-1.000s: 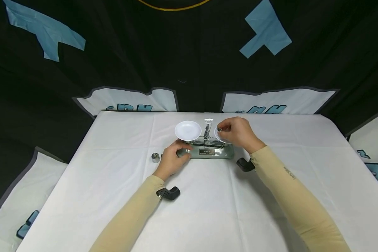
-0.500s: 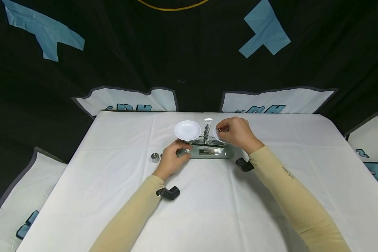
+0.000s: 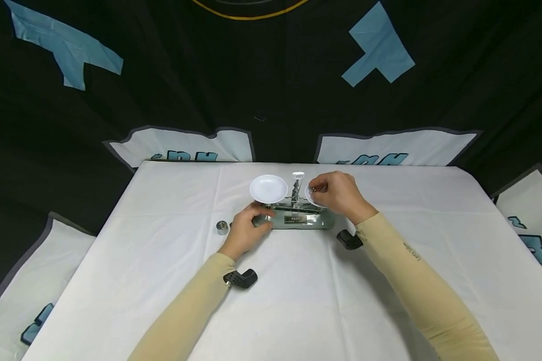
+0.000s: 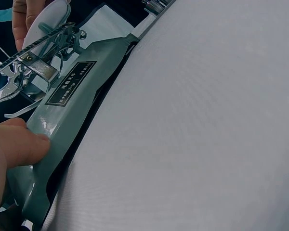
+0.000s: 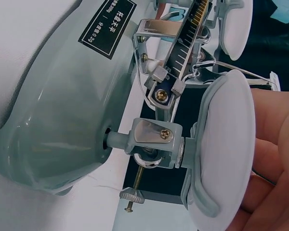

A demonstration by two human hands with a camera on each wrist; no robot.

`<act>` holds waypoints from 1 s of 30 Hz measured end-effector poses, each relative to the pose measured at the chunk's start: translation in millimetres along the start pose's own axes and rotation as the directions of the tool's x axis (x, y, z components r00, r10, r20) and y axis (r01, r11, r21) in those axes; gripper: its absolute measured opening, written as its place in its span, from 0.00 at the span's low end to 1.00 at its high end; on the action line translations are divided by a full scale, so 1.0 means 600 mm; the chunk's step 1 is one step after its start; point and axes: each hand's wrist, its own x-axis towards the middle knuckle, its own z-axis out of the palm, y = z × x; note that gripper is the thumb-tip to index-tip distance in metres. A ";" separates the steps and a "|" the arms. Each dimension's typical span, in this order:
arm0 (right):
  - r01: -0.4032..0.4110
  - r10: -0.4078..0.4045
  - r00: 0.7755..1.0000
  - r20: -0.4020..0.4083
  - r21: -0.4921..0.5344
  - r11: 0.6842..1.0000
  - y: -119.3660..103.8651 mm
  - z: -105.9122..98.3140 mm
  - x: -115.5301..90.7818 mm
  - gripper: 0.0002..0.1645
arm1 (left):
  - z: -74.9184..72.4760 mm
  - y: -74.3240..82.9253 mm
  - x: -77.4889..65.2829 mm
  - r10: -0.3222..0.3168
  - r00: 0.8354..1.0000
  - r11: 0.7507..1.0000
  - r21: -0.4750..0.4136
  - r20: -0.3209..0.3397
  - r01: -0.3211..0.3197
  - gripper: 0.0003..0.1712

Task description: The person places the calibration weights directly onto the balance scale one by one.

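A green-grey pan balance [image 3: 295, 220] stands near the far side of the table, with a white left pan [image 3: 268, 189] and a white right pan [image 5: 226, 154]. My left hand [image 3: 246, 230] grips the left end of its base; the thumb [image 4: 31, 147] presses the front face in the left wrist view. Over the right pan, my right hand [image 3: 341, 195] pinches a small metal weight [image 3: 313, 189] between thumb and fingers. Whether the weight touches the pan I cannot tell. In the right wrist view the pan hides the fingertips.
A shiny metal weight [image 3: 222, 227] stands on the white cloth [image 3: 289, 301] left of my left hand. A small dark thing peeks out beside that hand, mostly hidden. Black curtain [image 3: 289, 90] hangs behind the table.
My right hand, still pinching the weight, has shifted very slightly left and down over the right pan. The left hand keeps its grip on the base. The head view has tilted a little.
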 end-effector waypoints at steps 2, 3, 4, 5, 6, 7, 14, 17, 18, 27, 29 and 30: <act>0.002 -0.002 1.000 -0.003 -0.002 1.000 0.000 0.001 0.000 0.14 | 0.000 0.001 0.000 -0.001 1.000 1.000 0.000 0.002 0.001 0.12; 0.001 -0.001 1.000 -0.003 0.000 1.000 0.000 0.001 0.000 0.14 | 0.000 0.000 0.000 0.000 1.000 1.000 0.001 0.001 0.000 0.12; 0.000 0.000 1.000 -0.003 0.000 1.000 0.000 0.001 -0.001 0.14 | 0.000 0.000 0.000 0.000 1.000 1.000 0.001 0.001 0.000 0.12; -0.002 0.002 1.000 -0.002 0.002 1.000 0.000 0.002 -0.001 0.14 | 0.000 0.000 -0.001 0.001 1.000 1.000 0.001 0.001 -0.001 0.12; -0.006 0.006 1.000 -0.001 0.003 1.000 0.000 0.002 -0.001 0.14 | -0.001 0.001 -0.001 0.002 1.000 1.000 0.000 0.001 -0.002 0.12; -0.011 0.011 1.000 0.000 0.005 1.000 0.000 0.002 -0.001 0.14 | -0.001 0.001 -0.001 0.003 1.000 1.000 0.000 0.002 -0.003 0.13; -0.008 0.008 1.000 -0.002 0.010 1.000 -0.001 0.002 -0.002 0.15 | -0.001 0.000 -0.001 0.008 1.000 1.000 0.004 -0.002 -0.008 0.13; -0.010 0.010 1.000 -0.002 0.013 1.000 0.000 0.002 -0.003 0.15 | 0.000 -0.001 -0.001 0.005 1.000 1.000 0.002 -0.002 -0.005 0.13; -0.012 0.012 1.000 0.000 0.015 1.000 0.001 0.001 -0.003 0.15 | 0.000 -0.001 -0.001 0.004 1.000 1.000 0.001 -0.001 -0.004 0.13; -0.004 0.004 1.000 0.000 0.019 1.000 0.005 -0.003 -0.003 0.16 | 0.000 -0.001 -0.001 0.010 1.000 1.000 0.000 -0.003 -0.010 0.13; -0.002 0.002 1.000 0.002 0.014 1.000 0.006 -0.005 -0.004 0.16 | 0.000 0.000 0.000 0.010 1.000 1.000 0.002 -0.004 -0.010 0.12; -0.003 0.003 1.000 0.004 0.013 1.000 0.006 -0.006 -0.005 0.17 | 0.000 -0.001 0.000 0.011 1.000 1.000 0.003 -0.004 -0.011 0.12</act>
